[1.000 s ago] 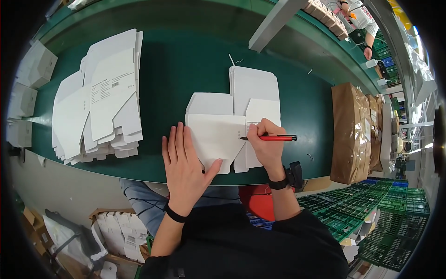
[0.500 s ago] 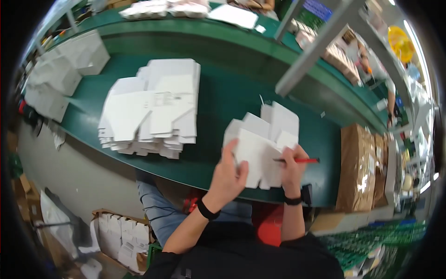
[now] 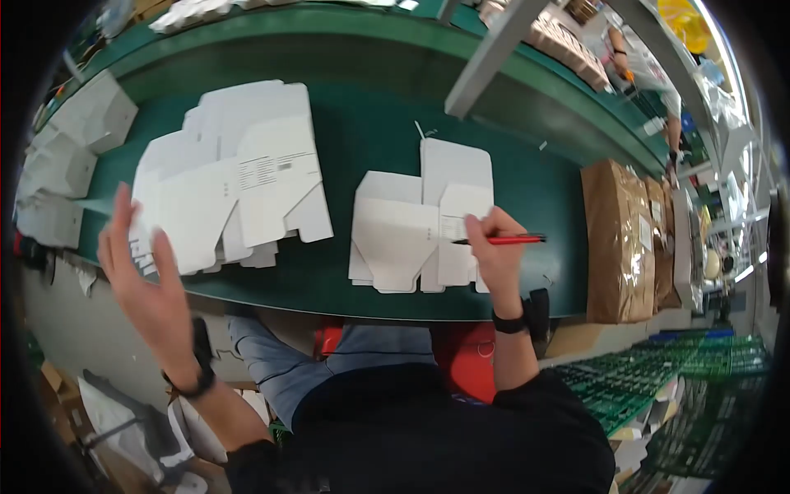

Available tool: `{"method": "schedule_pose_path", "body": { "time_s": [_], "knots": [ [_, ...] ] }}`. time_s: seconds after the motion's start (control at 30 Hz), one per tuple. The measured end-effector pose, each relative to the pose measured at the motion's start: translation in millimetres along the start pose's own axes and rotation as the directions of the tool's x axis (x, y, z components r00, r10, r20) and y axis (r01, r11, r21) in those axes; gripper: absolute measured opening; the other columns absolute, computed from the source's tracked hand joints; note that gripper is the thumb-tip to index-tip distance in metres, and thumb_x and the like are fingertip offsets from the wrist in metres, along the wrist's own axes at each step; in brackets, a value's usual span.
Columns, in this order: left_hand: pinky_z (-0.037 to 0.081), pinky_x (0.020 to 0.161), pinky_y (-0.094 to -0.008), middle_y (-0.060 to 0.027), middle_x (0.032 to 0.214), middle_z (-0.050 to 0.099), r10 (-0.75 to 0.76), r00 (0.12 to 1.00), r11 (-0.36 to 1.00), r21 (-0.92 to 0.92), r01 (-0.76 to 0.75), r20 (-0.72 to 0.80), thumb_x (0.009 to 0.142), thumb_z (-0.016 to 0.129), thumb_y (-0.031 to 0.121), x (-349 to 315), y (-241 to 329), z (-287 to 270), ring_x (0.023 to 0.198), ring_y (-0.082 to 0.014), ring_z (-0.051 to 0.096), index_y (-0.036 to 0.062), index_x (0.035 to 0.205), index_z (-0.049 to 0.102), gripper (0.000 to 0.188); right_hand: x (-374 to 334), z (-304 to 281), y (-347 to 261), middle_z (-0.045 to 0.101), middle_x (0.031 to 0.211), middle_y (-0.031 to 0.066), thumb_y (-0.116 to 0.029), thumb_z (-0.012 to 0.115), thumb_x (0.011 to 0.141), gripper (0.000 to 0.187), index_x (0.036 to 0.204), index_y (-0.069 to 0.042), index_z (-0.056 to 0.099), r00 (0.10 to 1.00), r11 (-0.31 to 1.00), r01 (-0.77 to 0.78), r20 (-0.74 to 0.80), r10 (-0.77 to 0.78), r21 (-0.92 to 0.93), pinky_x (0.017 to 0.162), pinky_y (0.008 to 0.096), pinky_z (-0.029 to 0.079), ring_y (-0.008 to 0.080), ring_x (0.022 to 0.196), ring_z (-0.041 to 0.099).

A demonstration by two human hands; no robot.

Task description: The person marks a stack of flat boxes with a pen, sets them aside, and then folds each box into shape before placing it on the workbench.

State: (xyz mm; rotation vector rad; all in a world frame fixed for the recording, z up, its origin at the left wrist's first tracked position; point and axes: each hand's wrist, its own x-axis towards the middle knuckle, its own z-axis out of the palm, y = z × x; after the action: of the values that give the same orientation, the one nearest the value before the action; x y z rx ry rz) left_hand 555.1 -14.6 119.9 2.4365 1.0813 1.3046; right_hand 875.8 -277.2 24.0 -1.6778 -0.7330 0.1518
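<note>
Red pen point(image 3: 518, 240), tip leftward, long axis nearly crosswise, in grip of right fingers point(image 3: 476, 228), left fingers point(image 3: 121, 218) wide apart.

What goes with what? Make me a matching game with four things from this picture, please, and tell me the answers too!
Things:
1. Pen
2. Tabletop
3. Wrapped package
4. Left hand

Clues:
A. Brown, at the right end of the table
B. By the left side of the larger stack of white cartons
C. Held in the right hand
D. Dark green

Right pairs: 1-C, 2-D, 3-A, 4-B
</note>
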Motion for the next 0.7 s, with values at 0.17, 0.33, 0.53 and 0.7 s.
{"method": "schedule_pose_path", "body": {
  "time_s": [0.17, 0.33, 0.53, 0.7],
  "knots": [
    [0.047, 0.107, -0.046, -0.0231, 0.146, 0.056, 0.295, 0.712, 0.835, -0.534, 0.132, 0.637, 0.092, 0.072, 0.024, -82, 94, 74, 0.132, -0.0363, 0.055, -0.003, 0.14, 0.058, 0.057, -5, 22, 18, 0.039, 0.058, -0.005, -0.005, 0.074, 0.093, 0.042, 0.067, -0.004, 0.042, 0.996, 0.997, -0.08, 0.032, 0.08, -0.012, 0.053, 0.0262, 0.026, 0.004, 0.059, 0.031],
    [0.04, 0.113, -0.0492, -0.0222, 0.155, 0.047, 0.076, 0.868, 0.983, -0.181, 0.016, 0.49, 0.089, 0.074, 0.032, -127, 79, 155, 0.142, -0.0375, 0.046, -0.0034, 0.147, 0.05, 0.071, -11, 28, 32, 0.037, 0.057, -0.004, -0.004, 0.074, 0.092, 0.042, 0.066, -0.004, 0.041, 0.995, 0.995, -0.095, 0.004, 0.095, -0.002, 0.051, 0.0268, 0.026, 0.004, 0.058, 0.031],
    [0.037, 0.115, -0.05, -0.0194, 0.158, 0.044, 0.016, 0.841, 0.999, -0.046, 0.011, 0.541, 0.088, 0.074, 0.032, -127, 86, 158, 0.146, -0.0381, 0.041, -0.003, 0.149, 0.047, 0.075, -11, 28, 29, 0.037, 0.058, -0.0047, 0.001, 0.069, 0.092, 0.039, 0.067, -0.003, 0.04, 0.999, 0.99, -0.041, 0.03, 0.045, -0.131, 0.053, 0.0264, 0.028, 0.0041, 0.059, 0.031],
    [0.037, 0.114, -0.0499, -0.0193, 0.157, 0.046, 0.028, 0.851, 0.999, -0.042, -0.008, 0.525, 0.088, 0.074, 0.032, -120, 85, 162, 0.145, -0.0384, 0.041, -0.0029, 0.149, 0.048, 0.075, -3, 30, 29, 0.036, 0.059, -0.0055, 0.0, 0.068, 0.092, 0.04, 0.066, -0.006, 0.038, 1.0, 0.991, -0.002, 0.027, 0.005, -0.131, 0.051, 0.026, 0.027, 0.0037, 0.058, 0.031]
  ]
}}
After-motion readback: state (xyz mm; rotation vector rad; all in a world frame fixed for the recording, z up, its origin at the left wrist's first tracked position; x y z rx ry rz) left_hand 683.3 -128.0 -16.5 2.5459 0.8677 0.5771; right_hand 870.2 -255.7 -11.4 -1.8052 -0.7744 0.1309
